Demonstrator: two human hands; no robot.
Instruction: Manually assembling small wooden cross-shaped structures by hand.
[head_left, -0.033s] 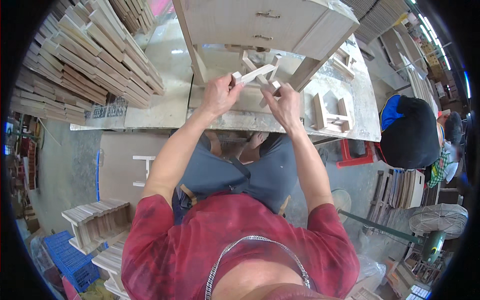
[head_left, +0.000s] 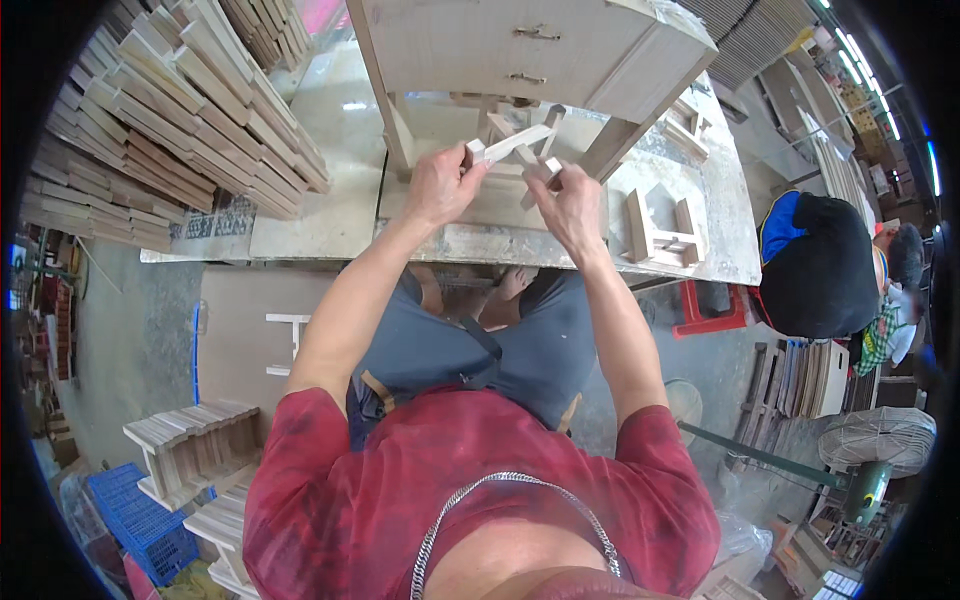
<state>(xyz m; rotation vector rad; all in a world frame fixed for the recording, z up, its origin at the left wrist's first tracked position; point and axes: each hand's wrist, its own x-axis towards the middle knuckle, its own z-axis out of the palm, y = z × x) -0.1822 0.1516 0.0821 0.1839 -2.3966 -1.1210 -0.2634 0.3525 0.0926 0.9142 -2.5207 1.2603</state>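
Observation:
Just above the front of the workbench (head_left: 470, 235), both hands grip a small pale wooden frame (head_left: 515, 144) made of joined bars. My left hand (head_left: 440, 188) is closed around the left end, thumb against the square block there. Pinched in my right hand (head_left: 570, 200) is the frame's near right end; those fingers are slightly blurred. The far bars tilt up beneath a wooden cabinet (head_left: 450, 55), which stands on legs on the bench and has two small metal handles. A similar wooden frame (head_left: 665, 240) lies on the bench to the right of my right hand.
Tall stacks of wooden strips (head_left: 200, 110) fill the bench's left end. Behind me on the left are stacked wooden frames (head_left: 195, 445) and a blue crate (head_left: 145, 515). A red stool (head_left: 712, 308), a person in dark clothing (head_left: 820, 265) and a fan (head_left: 878, 445) are on the right.
The far bars of the wooden frame have tilted slightly in my hands. Both hands keep almost the same place and grip.

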